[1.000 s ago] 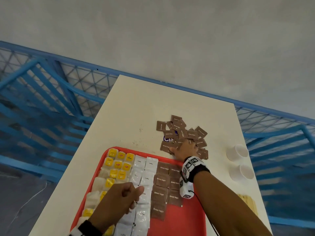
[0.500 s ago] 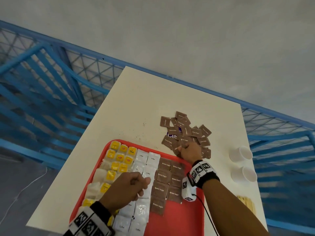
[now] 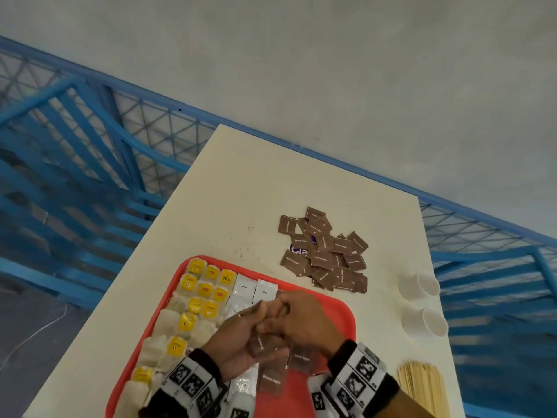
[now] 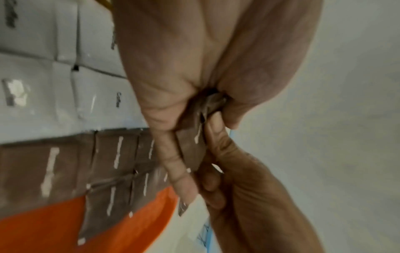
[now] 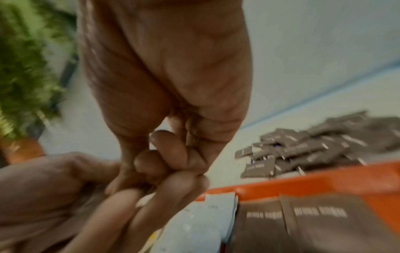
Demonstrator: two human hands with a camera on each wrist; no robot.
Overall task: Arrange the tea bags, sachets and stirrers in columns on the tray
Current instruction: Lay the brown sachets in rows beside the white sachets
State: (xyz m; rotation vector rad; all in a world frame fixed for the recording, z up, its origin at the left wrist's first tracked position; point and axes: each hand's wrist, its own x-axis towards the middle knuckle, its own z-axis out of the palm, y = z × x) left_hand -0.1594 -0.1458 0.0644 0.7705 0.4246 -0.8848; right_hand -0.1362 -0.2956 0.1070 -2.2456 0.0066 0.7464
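A red tray holds columns of yellow-tagged tea bags, white coffee sachets and brown sugar sachets. More brown sugar sachets lie in a loose pile on the table beyond the tray. Both hands meet above the tray's middle. My left hand grips a small bunch of brown sachets in its curled fingers. My right hand has its curled fingertips pinched on the same bunch. Wooden stirrers lie on the table to the right of the tray.
Two white paper cups stand right of the tray. A purple packet shows under the sachet pile. The cream table ends at a blue railing on the left and far sides.
My right hand has drawn back from the pile on the table to above the tray and joined my left hand. The left hand has risen to meet it.
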